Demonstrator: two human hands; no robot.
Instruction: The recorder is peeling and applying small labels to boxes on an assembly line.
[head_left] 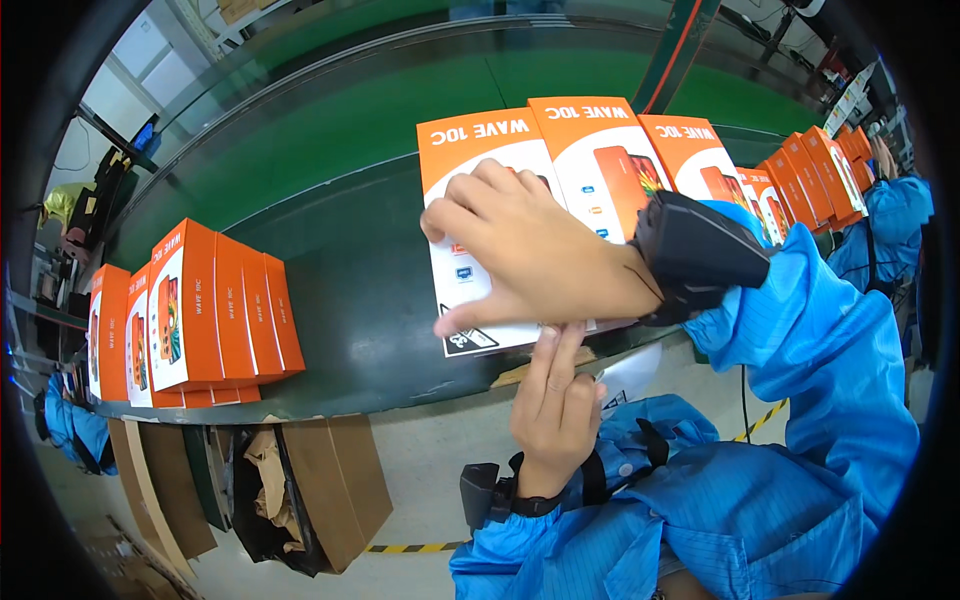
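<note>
An orange-and-white phone box (pixel 480 345) lies face up at the table's near edge. My right hand (pixel 520 240) reaches across it from the right, fingers spread and bent over its face, thumb by a black-and-white label at its lower left corner. Two fingers of my left hand (pixel 555 415) point up, pressed together at the box's near edge; the others are curled. Beside them a white sheet (pixel 632 372) shows; whether the left hand holds it is hidden. Two matching boxes, one (pixel 590 150) and another (pixel 690 150), lie alongside to the right.
Orange boxes (pixel 205 300) stand grouped on the table's left, more (pixel 815 180) at the far right. Beyond runs a green conveyor (pixel 380 120) with a post (pixel 680 50). Below the table is an open carton (pixel 340 490) holding brown paper. Other people in blue sleeves (pixel 895 215) work at the sides.
</note>
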